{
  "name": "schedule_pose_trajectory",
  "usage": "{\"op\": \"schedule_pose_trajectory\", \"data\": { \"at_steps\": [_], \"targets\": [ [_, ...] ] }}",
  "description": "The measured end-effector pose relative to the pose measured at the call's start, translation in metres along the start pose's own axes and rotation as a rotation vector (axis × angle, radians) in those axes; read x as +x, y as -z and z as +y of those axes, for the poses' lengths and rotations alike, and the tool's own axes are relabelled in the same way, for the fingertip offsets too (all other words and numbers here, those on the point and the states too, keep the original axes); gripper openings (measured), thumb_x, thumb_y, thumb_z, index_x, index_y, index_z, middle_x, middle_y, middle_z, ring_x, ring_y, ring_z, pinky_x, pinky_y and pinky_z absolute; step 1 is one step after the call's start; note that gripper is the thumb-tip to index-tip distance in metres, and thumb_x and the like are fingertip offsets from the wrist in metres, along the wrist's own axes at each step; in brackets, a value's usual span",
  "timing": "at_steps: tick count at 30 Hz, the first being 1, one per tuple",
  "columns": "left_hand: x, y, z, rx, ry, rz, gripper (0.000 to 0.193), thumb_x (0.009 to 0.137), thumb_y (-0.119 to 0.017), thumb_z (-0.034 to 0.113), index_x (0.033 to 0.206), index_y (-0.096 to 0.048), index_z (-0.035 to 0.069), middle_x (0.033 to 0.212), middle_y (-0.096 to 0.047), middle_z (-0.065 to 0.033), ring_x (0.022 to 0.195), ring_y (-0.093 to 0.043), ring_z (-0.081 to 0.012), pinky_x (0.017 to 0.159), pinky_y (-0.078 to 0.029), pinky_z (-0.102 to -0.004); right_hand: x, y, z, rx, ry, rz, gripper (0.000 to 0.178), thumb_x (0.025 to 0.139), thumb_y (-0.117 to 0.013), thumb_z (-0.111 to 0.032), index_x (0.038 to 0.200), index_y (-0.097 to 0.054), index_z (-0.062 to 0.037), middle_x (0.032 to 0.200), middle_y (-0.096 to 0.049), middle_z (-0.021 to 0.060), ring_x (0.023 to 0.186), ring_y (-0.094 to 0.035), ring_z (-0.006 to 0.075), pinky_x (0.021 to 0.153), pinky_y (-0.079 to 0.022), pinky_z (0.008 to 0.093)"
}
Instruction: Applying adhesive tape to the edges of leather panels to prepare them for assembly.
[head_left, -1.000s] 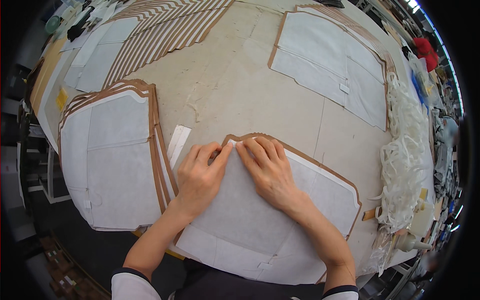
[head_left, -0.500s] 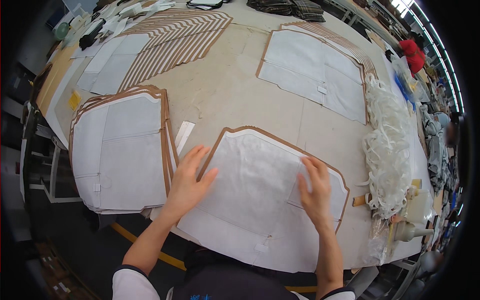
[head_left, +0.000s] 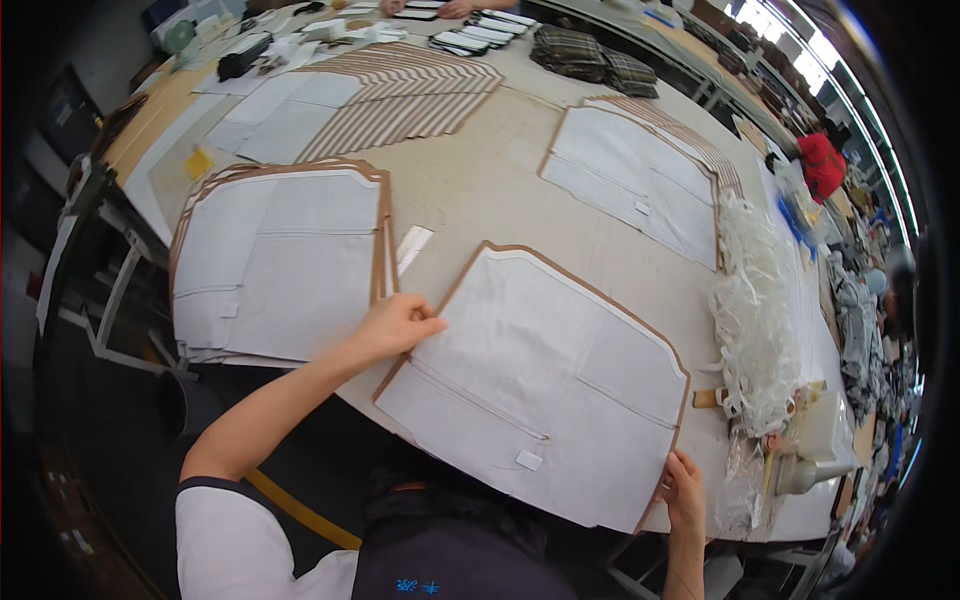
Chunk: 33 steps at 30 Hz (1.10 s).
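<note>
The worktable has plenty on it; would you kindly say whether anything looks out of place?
The white strips along the right side lie in a loose tangle, odd beside neatly fanned panels; the nearest brown-edged white panel looks undamaged.

Left arm: elbow bent outward, forearm crossing the near edge of the table (head_left: 500, 185) diagonally. Left hand (head_left: 398, 324): thumb and fingers drawn together. Right hand (head_left: 686, 492): at the near edge, fingers bent, forearm near vertical.

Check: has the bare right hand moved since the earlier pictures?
Yes: the right hand moved rightward and downward in view, judged against the tangled white strip pile.
</note>
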<state>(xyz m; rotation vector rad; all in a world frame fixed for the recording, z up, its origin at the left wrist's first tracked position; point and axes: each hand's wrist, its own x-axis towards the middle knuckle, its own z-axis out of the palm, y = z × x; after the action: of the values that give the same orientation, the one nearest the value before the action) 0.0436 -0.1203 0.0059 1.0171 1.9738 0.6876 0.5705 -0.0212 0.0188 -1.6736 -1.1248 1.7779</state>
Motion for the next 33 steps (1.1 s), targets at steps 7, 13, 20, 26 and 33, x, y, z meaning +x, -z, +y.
{"op": "schedule_pose_trajectory", "data": {
  "at_steps": [7,13,20,26,33],
  "targets": [
    [-0.053,0.002,-0.005,0.066,-0.514,0.553,0.018,0.091,-0.074,0.019,0.091,-0.07,0.001,0.086,-0.063,-0.0081,0.074,-0.064,-0.0205,0.069,-0.052,-0.0323,0.016,-0.046,-0.003,-0.227,0.542,0.105,0.015,0.1,-0.064,-0.015,0.106,-0.063,-0.0012,0.085,-0.063,-0.0022,0.074,-0.054,0.0036,0.068,-0.044,0.0206],
    [-0.106,0.175,-0.08,-0.207,-0.14,0.732,0.019,0.094,-0.073,0.018,0.095,-0.071,-0.001,0.081,-0.063,0.0027,0.078,-0.056,-0.0043,0.067,-0.046,-0.0225,0.035,-0.234,-0.073,-0.277,0.641,-0.174,0.018,0.099,-0.067,-0.014,0.107,-0.063,0.0018,0.078,-0.052,-0.0064,0.073,-0.046,0.0033,0.065,-0.038,0.0216],
    [-0.102,0.331,-0.219,-0.019,-0.017,1.056,0.022,0.091,-0.074,0.021,0.092,-0.072,-0.001,0.073,-0.063,0.0023,0.072,-0.054,-0.0064,0.069,-0.044,-0.0253,0.06,-0.471,-0.091,-0.099,0.546,-0.581,0.024,0.101,-0.065,-0.022,0.107,-0.063,0.0014,0.079,-0.063,0.0002,0.068,-0.052,0.0061,0.061,-0.043,0.0243],
    [-0.09,0.351,-0.288,0.52,-0.006,1.395,0.031,0.094,-0.073,0.023,0.116,-0.069,0.001,0.107,-0.07,-0.0138,0.097,-0.066,-0.028,0.087,-0.052,-0.037,0.084,-0.465,-0.083,-0.273,0.592,-0.706,0.022,0.101,-0.063,-0.021,0.105,-0.066,0.0009,0.078,-0.067,0.0049,0.067,-0.065,0.0123,0.055,-0.049,0.028],
    [-0.002,0.22,-0.115,0.203,-0.256,0.978,0.019,0.096,-0.067,0.014,0.111,-0.069,0.004,0.116,-0.068,-0.0072,0.11,-0.064,-0.0247,0.093,-0.051,-0.0379,0.261,-0.265,-0.159,-1.184,1.509,0.342,0.01,0.081,-0.067,-0.007,0.089,-0.064,-0.0036,0.087,-0.066,0.0098,0.083,-0.065,0.0288,0.065,-0.051,0.0425]
  ]
}}
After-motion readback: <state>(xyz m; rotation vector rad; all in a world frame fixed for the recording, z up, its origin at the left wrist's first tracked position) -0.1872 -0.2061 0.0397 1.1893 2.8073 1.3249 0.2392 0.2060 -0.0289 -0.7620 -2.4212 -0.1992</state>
